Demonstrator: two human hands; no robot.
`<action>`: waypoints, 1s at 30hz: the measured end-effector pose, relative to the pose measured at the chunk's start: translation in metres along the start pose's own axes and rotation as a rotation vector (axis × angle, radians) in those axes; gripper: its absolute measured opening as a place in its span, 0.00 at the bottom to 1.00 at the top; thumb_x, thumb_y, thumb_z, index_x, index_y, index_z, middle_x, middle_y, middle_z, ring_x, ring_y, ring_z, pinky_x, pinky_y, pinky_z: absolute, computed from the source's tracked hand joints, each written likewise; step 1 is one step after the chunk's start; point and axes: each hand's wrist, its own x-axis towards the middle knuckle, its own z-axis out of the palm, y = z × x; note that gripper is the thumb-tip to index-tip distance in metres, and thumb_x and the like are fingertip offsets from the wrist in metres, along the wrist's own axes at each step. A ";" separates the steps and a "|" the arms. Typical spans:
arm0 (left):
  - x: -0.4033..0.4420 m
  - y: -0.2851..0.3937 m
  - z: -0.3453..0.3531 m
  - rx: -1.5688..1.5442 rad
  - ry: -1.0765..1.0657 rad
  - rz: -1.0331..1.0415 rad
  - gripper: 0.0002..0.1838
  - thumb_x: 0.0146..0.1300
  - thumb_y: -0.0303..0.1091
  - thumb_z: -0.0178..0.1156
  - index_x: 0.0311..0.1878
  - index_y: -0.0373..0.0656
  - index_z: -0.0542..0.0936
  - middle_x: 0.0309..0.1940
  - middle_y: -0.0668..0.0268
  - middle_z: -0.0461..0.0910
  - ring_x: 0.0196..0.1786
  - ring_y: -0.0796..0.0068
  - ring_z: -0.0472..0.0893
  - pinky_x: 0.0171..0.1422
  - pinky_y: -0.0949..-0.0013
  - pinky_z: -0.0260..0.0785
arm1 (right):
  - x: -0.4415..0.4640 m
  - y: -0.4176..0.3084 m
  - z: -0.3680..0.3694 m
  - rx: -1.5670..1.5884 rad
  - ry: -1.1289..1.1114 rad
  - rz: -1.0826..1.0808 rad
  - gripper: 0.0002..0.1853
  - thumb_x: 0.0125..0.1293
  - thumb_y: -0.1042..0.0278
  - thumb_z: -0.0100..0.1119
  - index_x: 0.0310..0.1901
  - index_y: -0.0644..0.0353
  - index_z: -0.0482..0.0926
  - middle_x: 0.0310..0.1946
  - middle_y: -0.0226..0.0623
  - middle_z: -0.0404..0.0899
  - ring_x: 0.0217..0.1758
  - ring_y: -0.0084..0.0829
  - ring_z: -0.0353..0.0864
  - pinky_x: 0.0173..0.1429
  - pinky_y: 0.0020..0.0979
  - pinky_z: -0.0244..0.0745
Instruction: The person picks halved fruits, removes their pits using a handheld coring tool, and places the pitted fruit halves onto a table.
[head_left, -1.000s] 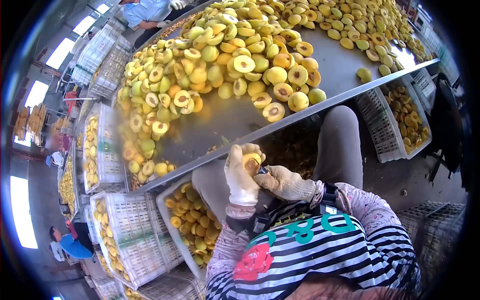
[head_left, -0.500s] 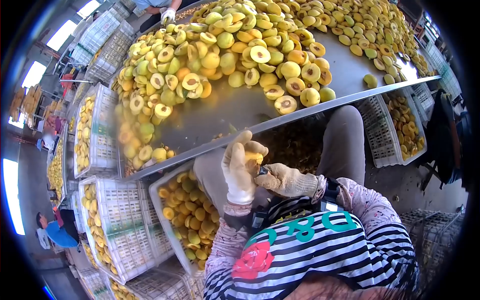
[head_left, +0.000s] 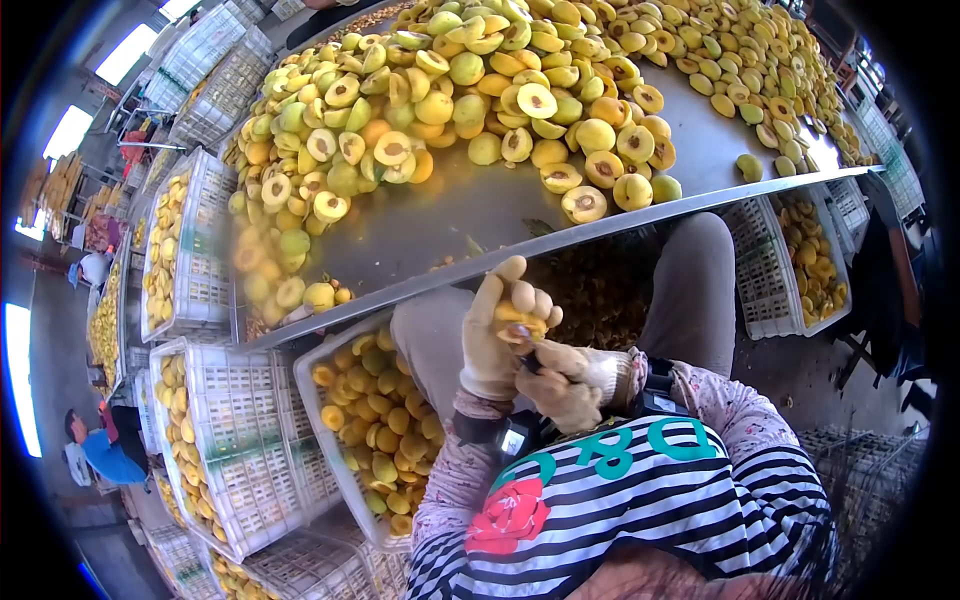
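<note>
In front of my lap, my gloved left hand point(head_left: 488, 345) is closed around a yellow peach half point(head_left: 512, 318), its cut side facing my other hand. My gloved right hand point(head_left: 575, 382) grips a small dark-handled tool point(head_left: 531, 361) whose tip meets the cut face near the pit; the exact tip shape is hidden. Beyond both hands, a heap of halved peaches point(head_left: 465, 70), several with pits showing, lies on the metal table point(head_left: 400, 245). Left of my legs stands a crate of peach halves point(head_left: 385, 420).
White plastic crates point(head_left: 255, 440) filled with peach halves are stacked at the left. Another crate point(head_left: 795, 255) sits under the table's right side. The table's raised metal edge point(head_left: 600, 233) runs just past my hands. A person in blue point(head_left: 112, 455) sits far left.
The tool and my right hand have turned upward against the peach half, and my left hand has shifted slightly right. The gloved hand of a person across the table has left view.
</note>
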 end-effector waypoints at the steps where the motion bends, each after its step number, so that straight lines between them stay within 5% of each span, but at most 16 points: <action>1: 0.005 0.000 -0.006 -0.144 0.056 -0.023 0.16 0.79 0.38 0.47 0.55 0.42 0.80 0.30 0.71 0.76 0.35 0.70 0.72 0.45 0.61 0.70 | 0.001 0.000 -0.004 0.065 -0.157 -0.030 0.30 0.72 0.32 0.53 0.30 0.55 0.70 0.14 0.23 0.61 0.13 0.17 0.58 0.17 0.22 0.56; 3: -0.002 0.004 -0.015 -0.132 0.249 0.063 0.14 0.79 0.37 0.47 0.55 0.42 0.80 0.30 0.71 0.77 0.36 0.69 0.73 0.46 0.61 0.71 | -0.004 -0.004 -0.006 0.064 -0.213 -0.049 0.30 0.72 0.30 0.51 0.31 0.54 0.70 0.14 0.22 0.61 0.13 0.18 0.58 0.17 0.22 0.57; 5: -0.014 0.023 -0.015 -0.047 0.379 0.183 0.14 0.78 0.35 0.49 0.54 0.39 0.79 0.32 0.67 0.79 0.38 0.67 0.77 0.50 0.60 0.74 | -0.004 0.005 -0.022 0.120 0.119 -0.035 0.30 0.73 0.28 0.46 0.32 0.50 0.70 0.15 0.22 0.61 0.13 0.18 0.57 0.18 0.24 0.56; 8: -0.059 0.059 -0.036 0.847 0.526 0.716 0.17 0.79 0.36 0.46 0.58 0.35 0.78 0.38 0.57 0.82 0.43 0.64 0.81 0.55 0.60 0.76 | -0.002 -0.004 -0.002 -0.013 0.608 0.011 0.27 0.77 0.33 0.44 0.33 0.49 0.70 0.17 0.22 0.62 0.14 0.18 0.58 0.19 0.24 0.56; 11: -0.122 0.086 -0.142 1.649 0.933 0.931 0.23 0.75 0.42 0.52 0.60 0.30 0.78 0.46 0.49 0.84 0.47 0.55 0.83 0.55 0.59 0.77 | -0.003 -0.004 -0.003 -0.095 0.657 -0.130 0.28 0.78 0.33 0.40 0.32 0.50 0.69 0.16 0.23 0.59 0.14 0.19 0.54 0.19 0.26 0.52; 12: -0.157 0.088 -0.196 1.860 1.064 0.759 0.29 0.71 0.47 0.58 0.63 0.30 0.74 0.49 0.46 0.83 0.51 0.48 0.81 0.59 0.55 0.75 | -0.003 -0.007 0.002 -0.119 0.705 -0.129 0.27 0.79 0.35 0.39 0.32 0.50 0.69 0.16 0.23 0.59 0.14 0.19 0.54 0.19 0.26 0.52; 13: -0.202 0.083 -0.261 2.576 1.172 0.278 0.35 0.66 0.49 0.62 0.67 0.32 0.71 0.56 0.44 0.78 0.58 0.44 0.77 0.65 0.51 0.70 | -0.002 -0.009 0.007 -0.144 0.755 -0.127 0.27 0.80 0.37 0.39 0.32 0.51 0.69 0.16 0.24 0.59 0.14 0.19 0.54 0.19 0.26 0.52; 14: -0.234 0.080 -0.313 2.457 1.386 -0.233 0.37 0.63 0.49 0.64 0.68 0.32 0.69 0.62 0.41 0.72 0.63 0.40 0.73 0.68 0.48 0.66 | -0.003 -0.008 0.007 -0.114 0.765 -0.142 0.25 0.81 0.40 0.39 0.32 0.51 0.69 0.16 0.24 0.59 0.14 0.19 0.54 0.19 0.26 0.52; 15: -0.228 0.088 -0.297 2.389 1.395 -0.327 0.32 0.61 0.43 0.65 0.63 0.33 0.72 0.64 0.42 0.70 0.62 0.40 0.72 0.68 0.48 0.66 | -0.007 -0.004 -0.002 -0.124 0.718 -0.182 0.25 0.81 0.40 0.41 0.33 0.51 0.69 0.17 0.25 0.60 0.14 0.19 0.54 0.19 0.26 0.52; 17: -0.182 0.099 -0.208 2.386 1.351 -0.099 0.24 0.62 0.38 0.64 0.58 0.36 0.76 0.59 0.46 0.75 0.61 0.44 0.74 0.65 0.47 0.68 | -0.013 -0.006 -0.009 -0.142 0.697 -0.224 0.25 0.80 0.40 0.42 0.33 0.51 0.69 0.17 0.26 0.62 0.14 0.19 0.55 0.20 0.26 0.53; 19: -0.118 0.110 -0.123 2.330 0.765 0.443 0.19 0.63 0.35 0.63 0.55 0.38 0.78 0.52 0.51 0.79 0.58 0.47 0.77 0.64 0.48 0.70 | -0.015 -0.011 -0.003 -0.129 0.774 -0.288 0.24 0.80 0.39 0.43 0.33 0.50 0.70 0.17 0.25 0.62 0.14 0.20 0.56 0.21 0.27 0.55; 21: -0.041 0.081 -0.036 2.005 0.450 0.720 0.16 0.66 0.32 0.63 0.53 0.34 0.80 0.45 0.52 0.80 0.47 0.48 0.80 0.55 0.54 0.75 | -0.024 -0.009 -0.016 -0.031 0.779 -0.328 0.24 0.79 0.38 0.43 0.33 0.49 0.70 0.16 0.24 0.62 0.14 0.20 0.57 0.21 0.27 0.56; 23: 0.029 0.046 0.013 1.867 0.078 0.697 0.16 0.68 0.35 0.62 0.55 0.35 0.80 0.49 0.48 0.81 0.50 0.50 0.83 0.55 0.58 0.76 | -0.040 -0.008 -0.047 0.087 0.717 -0.387 0.24 0.79 0.37 0.43 0.33 0.48 0.70 0.16 0.23 0.63 0.14 0.21 0.58 0.22 0.28 0.57; 27: 0.141 -0.013 0.052 2.422 0.111 -0.122 0.26 0.67 0.51 0.62 0.59 0.41 0.80 0.52 0.51 0.83 0.56 0.48 0.82 0.60 0.54 0.74 | -0.084 -0.018 -0.030 0.120 0.657 -0.593 0.23 0.78 0.37 0.45 0.32 0.46 0.70 0.17 0.22 0.64 0.14 0.22 0.60 0.22 0.28 0.58; 29: 0.168 -0.037 0.026 2.483 -0.014 0.109 0.31 0.65 0.58 0.62 0.59 0.41 0.80 0.52 0.49 0.83 0.55 0.43 0.81 0.60 0.50 0.73 | -0.104 -0.020 -0.011 0.025 0.689 -0.706 0.22 0.77 0.38 0.48 0.32 0.47 0.70 0.17 0.23 0.65 0.14 0.22 0.61 0.23 0.29 0.59; 30: 0.177 -0.049 0.022 2.410 -0.012 0.191 0.23 0.62 0.46 0.69 0.54 0.40 0.78 0.47 0.51 0.84 0.49 0.51 0.84 0.57 0.56 0.76 | -0.110 -0.021 -0.006 -0.010 0.683 -0.725 0.22 0.78 0.39 0.48 0.32 0.47 0.70 0.17 0.23 0.66 0.14 0.22 0.61 0.23 0.29 0.59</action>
